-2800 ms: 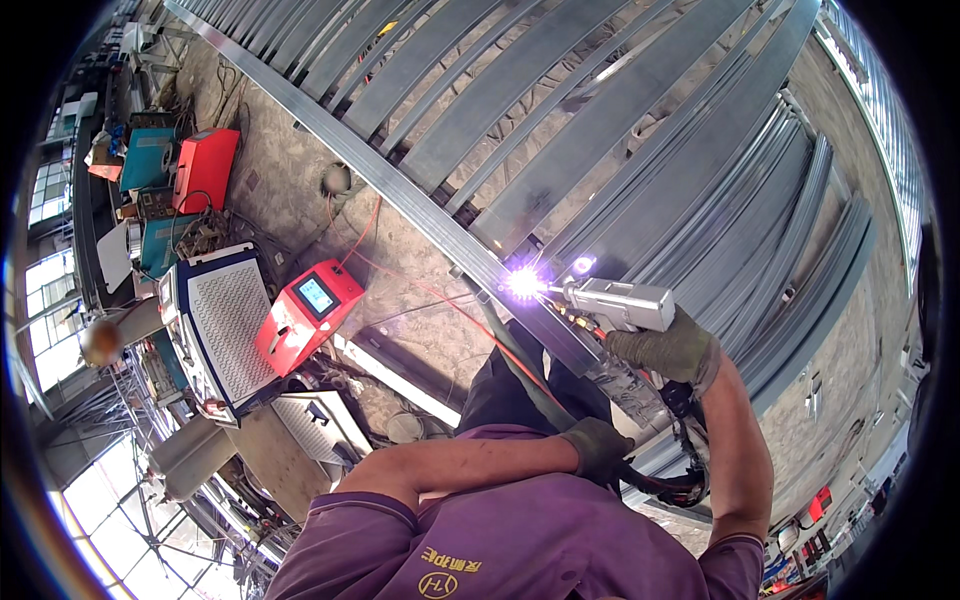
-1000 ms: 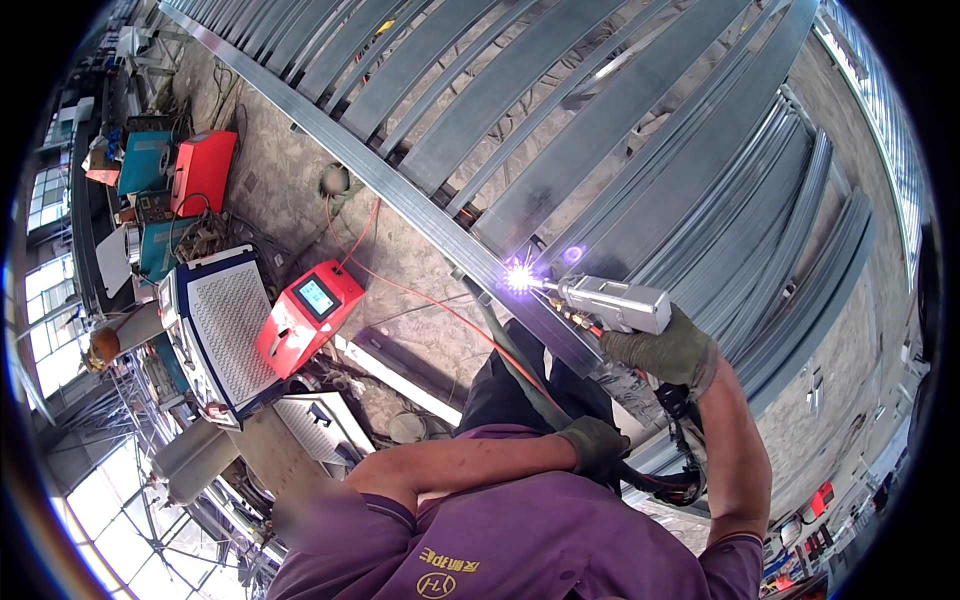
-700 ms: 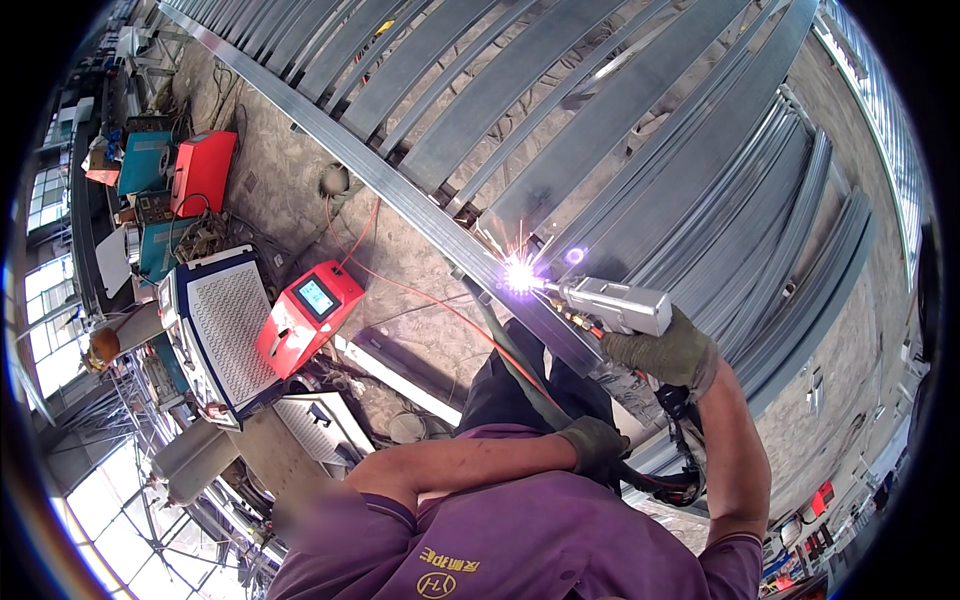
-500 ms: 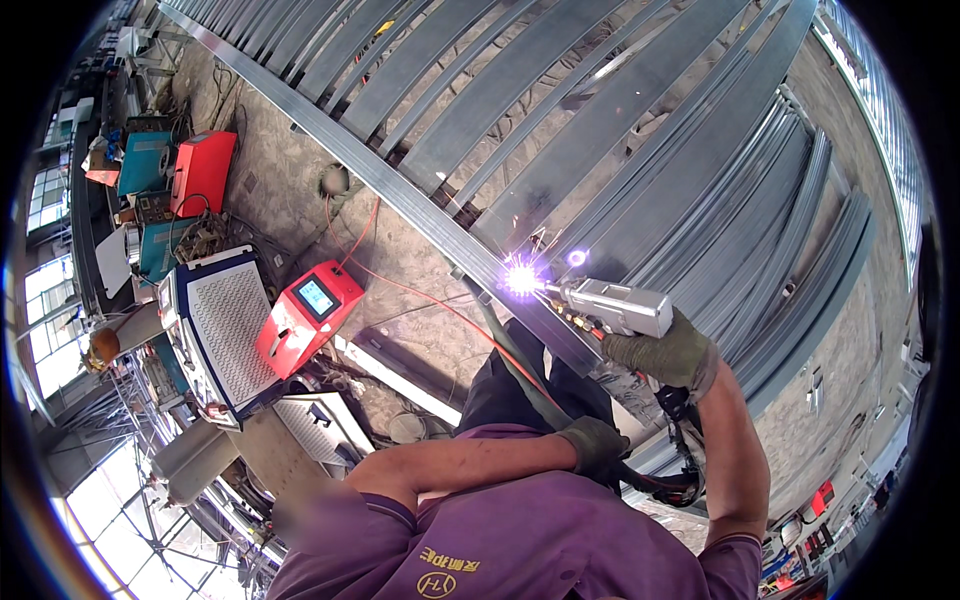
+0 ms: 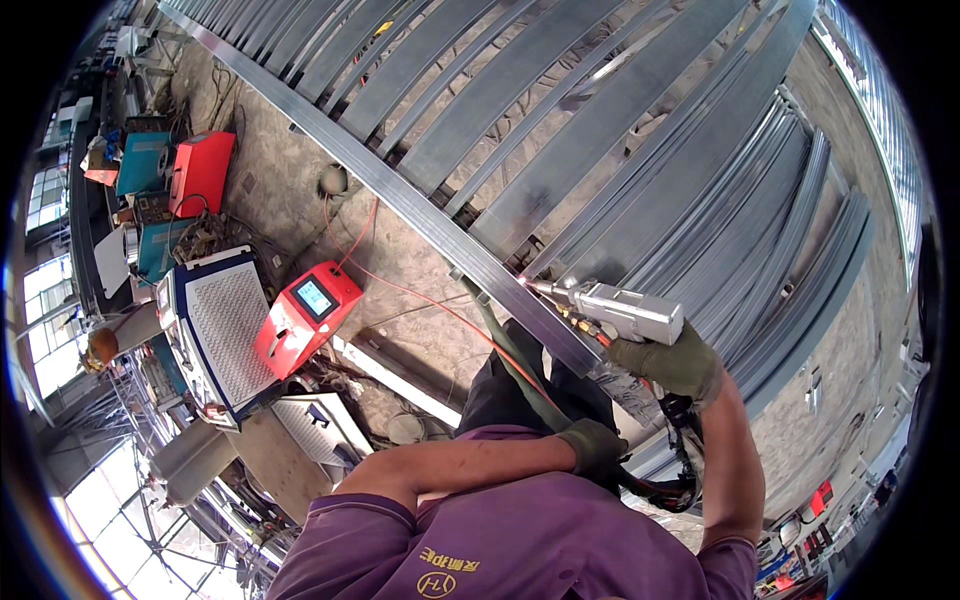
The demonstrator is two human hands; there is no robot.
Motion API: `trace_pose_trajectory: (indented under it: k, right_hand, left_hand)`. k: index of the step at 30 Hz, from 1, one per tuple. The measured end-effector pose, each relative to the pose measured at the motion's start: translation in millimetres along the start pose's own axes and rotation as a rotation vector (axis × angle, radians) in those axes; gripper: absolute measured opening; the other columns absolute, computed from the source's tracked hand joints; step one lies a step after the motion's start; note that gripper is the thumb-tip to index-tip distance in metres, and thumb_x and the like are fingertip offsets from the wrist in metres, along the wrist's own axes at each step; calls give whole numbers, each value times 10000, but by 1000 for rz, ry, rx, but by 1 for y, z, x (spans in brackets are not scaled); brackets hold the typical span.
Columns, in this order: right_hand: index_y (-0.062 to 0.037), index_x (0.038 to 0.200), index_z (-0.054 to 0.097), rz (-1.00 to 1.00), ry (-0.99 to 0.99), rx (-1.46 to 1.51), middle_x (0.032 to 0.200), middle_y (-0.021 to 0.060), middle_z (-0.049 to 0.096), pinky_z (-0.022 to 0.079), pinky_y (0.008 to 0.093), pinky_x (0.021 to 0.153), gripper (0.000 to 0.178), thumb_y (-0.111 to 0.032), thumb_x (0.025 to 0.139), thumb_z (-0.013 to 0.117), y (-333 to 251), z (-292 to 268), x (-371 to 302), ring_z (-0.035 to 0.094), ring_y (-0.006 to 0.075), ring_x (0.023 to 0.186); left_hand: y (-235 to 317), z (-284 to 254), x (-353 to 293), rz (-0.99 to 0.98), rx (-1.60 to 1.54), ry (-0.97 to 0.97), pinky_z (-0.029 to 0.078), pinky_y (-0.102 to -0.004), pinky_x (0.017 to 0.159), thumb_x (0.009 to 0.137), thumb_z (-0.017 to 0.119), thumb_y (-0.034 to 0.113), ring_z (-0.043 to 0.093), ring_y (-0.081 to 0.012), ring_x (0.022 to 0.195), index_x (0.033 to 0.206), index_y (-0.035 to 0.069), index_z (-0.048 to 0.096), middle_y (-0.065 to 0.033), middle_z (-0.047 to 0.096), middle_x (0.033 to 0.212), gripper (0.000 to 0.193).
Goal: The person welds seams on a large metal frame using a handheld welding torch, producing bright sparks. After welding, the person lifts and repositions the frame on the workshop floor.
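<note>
My right hand [image 5: 672,366], in an olive work glove, is wrapped round the grip of a silver handheld welding gun [image 5: 632,313]. The gun's nozzle points left and rests at or just above the long steel rail [image 5: 415,213], near the end of a flat slat [image 5: 575,170]. No bright arc shows at the tip. Across my waist lies my left arm; its gloved left hand [image 5: 594,446] is closed round the hose [image 5: 515,365], which runs on as dark cables [image 5: 668,490] toward the gun. The left fingertips are partly hidden.
Parallel steel slats form a frame ahead, with stacked steel strips [image 5: 800,290] at the right. A red machine with a screen [image 5: 312,300] stands left beside a white-and-blue cabinet [image 5: 222,330]. An orange line [image 5: 425,293] crosses the floor. More red and teal machines [image 5: 150,160] stand farther left.
The bright purple-white arc and sparks at the nozzle have gone out. My right hand and the gun have shifted slightly to the right. My left hand stays at my waist.
</note>
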State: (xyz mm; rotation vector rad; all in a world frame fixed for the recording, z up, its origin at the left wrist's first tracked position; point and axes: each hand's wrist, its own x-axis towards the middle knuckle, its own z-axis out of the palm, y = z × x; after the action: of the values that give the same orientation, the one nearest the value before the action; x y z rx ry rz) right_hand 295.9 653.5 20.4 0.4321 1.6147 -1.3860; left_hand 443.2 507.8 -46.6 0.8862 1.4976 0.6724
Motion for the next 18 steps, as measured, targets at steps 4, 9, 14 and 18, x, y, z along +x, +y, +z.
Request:
trace_pose_trajectory:
  k: [4,9,14,18]
  right_hand:
    - [-40,1325,674,-85,55,-3,1080,59,749,574,305,809,515,-202,875,865,15,-11,0,660,118,949]
    - [-41,1299,675,-146,-11,-41,982,40,724,563,309,745,425,-184,922,808,8,-20,-4,636,110,865]
    - [-33,1256,683,-90,-33,-80,844,28,689,528,298,621,399,-195,917,817,13,-29,-3,598,95,718]
    - [-43,1281,679,-229,-47,-53,903,28,699,529,298,655,432,-183,903,834,37,-36,3,611,99,769]
  left_hand:
    - [7,-11,-4,-3,47,-113,570,-490,827,873,698,297,744,-391,981,1116,82,731,-190,753,1001,326]
    - [14,-17,-5,-34,39,-72,567,-495,822,872,700,325,744,-386,965,1071,79,738,-181,753,978,319]
    - [22,3,13,-55,-4,89,578,-496,777,788,753,309,738,-410,896,959,80,767,-184,747,902,287]
    - [28,11,25,-56,-10,93,579,-499,775,802,745,301,741,-403,903,988,84,759,-180,750,928,286]
